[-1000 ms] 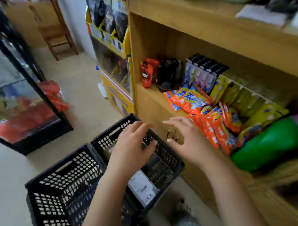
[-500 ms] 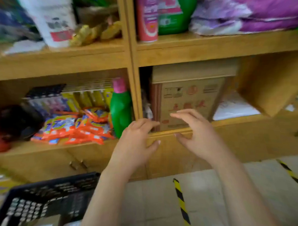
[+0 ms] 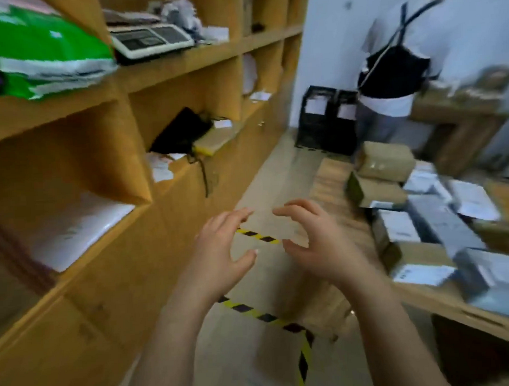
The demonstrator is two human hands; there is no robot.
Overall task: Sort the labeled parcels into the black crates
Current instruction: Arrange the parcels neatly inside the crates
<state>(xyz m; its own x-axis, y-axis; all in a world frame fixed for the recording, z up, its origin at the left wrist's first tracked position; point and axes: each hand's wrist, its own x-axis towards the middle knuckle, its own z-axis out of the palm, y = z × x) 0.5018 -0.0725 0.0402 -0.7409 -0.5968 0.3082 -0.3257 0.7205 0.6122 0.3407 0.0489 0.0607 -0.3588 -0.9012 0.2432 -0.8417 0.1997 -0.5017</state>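
I am holding my left hand (image 3: 220,246) and my right hand (image 3: 316,242) out in front of me above the pale floor (image 3: 264,186), palms turned toward each other and apart, fingers spread and loosely curled, gripping nothing. Strips of yellow-and-black tape (image 3: 258,236) are crossing the floor under my hands and bending toward me lower down. The labeled parcels (image 3: 417,215) are lying heaped on the wooden table (image 3: 427,305) to my right, near my right hand but not touching it: brown cardboard boxes (image 3: 384,161) are stacked at the far end, and grey and white mailers with printed labels are crowding the nearer part. Two black crates (image 3: 329,122) are standing on the floor at the far end of the aisle, against the white wall, well apart from my hands, each showing a white label on its front. A person (image 3: 393,70) in a white top with a dark bag is standing just beside the crates, behind the table. On my left a wooden shelving unit (image 3: 183,64) is running along the aisle, carrying a green bag (image 3: 37,53), a weighing scale (image 3: 150,39), a black pouch (image 3: 183,131) and loose white papers. The whole view is blurring, so I cannot read any label.
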